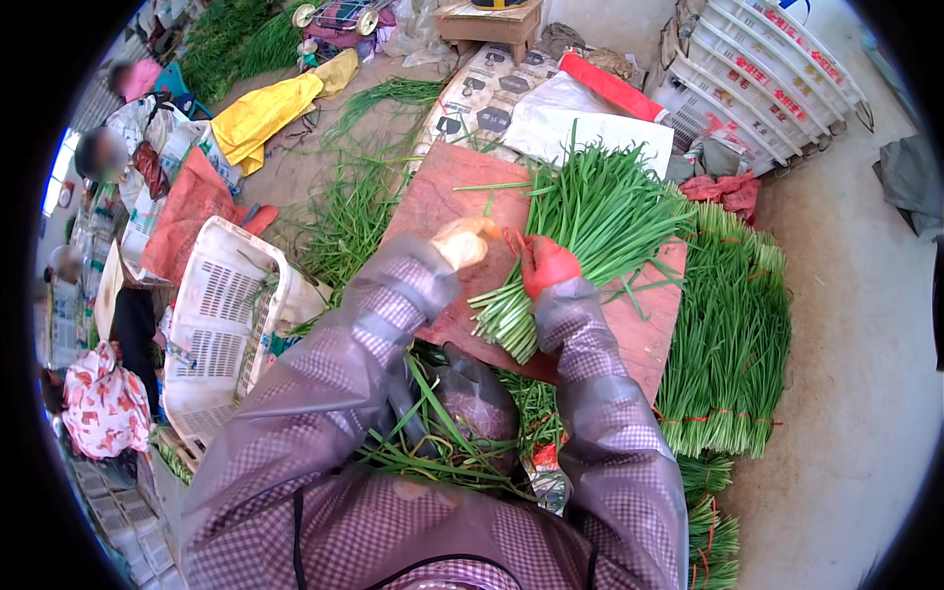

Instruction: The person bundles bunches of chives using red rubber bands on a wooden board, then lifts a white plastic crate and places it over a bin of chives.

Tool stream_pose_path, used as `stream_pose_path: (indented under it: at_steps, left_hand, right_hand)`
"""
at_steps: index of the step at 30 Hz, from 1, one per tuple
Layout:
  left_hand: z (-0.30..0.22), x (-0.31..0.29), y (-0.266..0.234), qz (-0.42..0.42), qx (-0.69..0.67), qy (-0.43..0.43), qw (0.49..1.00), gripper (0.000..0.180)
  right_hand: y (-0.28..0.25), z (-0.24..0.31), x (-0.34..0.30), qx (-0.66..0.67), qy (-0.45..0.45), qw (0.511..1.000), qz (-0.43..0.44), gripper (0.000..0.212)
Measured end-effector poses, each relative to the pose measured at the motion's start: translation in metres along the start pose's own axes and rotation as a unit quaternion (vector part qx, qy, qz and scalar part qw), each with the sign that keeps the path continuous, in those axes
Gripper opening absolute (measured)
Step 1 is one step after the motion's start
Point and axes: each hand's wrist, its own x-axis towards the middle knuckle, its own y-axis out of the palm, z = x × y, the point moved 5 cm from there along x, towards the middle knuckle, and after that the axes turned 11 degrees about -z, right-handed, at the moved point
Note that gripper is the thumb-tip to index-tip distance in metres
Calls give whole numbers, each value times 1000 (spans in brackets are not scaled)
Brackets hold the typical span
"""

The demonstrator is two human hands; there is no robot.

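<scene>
A bunch of long green chives lies across a reddish board — pale cut stem ends bunched toward the person, leafy tips fanning away. The right hand, in a red glove, has its fingers closed around the stems. The left hand, in a pale glove, rests curled just beside them — whether it grips anything cannot be told. Tied bundles are stacked to the right.

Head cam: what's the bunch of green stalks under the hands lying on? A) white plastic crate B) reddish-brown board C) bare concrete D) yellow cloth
B: the bunch of green stalks, gripped by the right hand in a red glove, lies across the reddish-brown board; the white crate sits off to the left.
</scene>
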Motion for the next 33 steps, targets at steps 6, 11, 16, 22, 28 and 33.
stream_pose_path:
  at_steps: [6,11,16,22,28,33]
  left_hand:
    - [-47,19,14,-224,215,181,933,32]
    - [-42,20,15,-163,200,71,963,12]
    - [-15,10,25,-69,-208,-185,958,7]
    - [-6,-5,27,-33,-410,-228,882,24]
    - [-6,-10,29,-23,-437,-223,871,26]
    - [-9,-14,27,-28,-440,-220,870,27]
  right_hand:
    - [3,-15,8,-84,4,996,34,18]
    - [4,-11,5,-37,30,999,21,19]
    - [0,-2,6,49,24,997,56,15]
    - [0,-5,5,127,24,987,90,13]
    - [2,-8,4,163,11,982,97,9]
    - [6,-8,5,133,32,984,110,13]
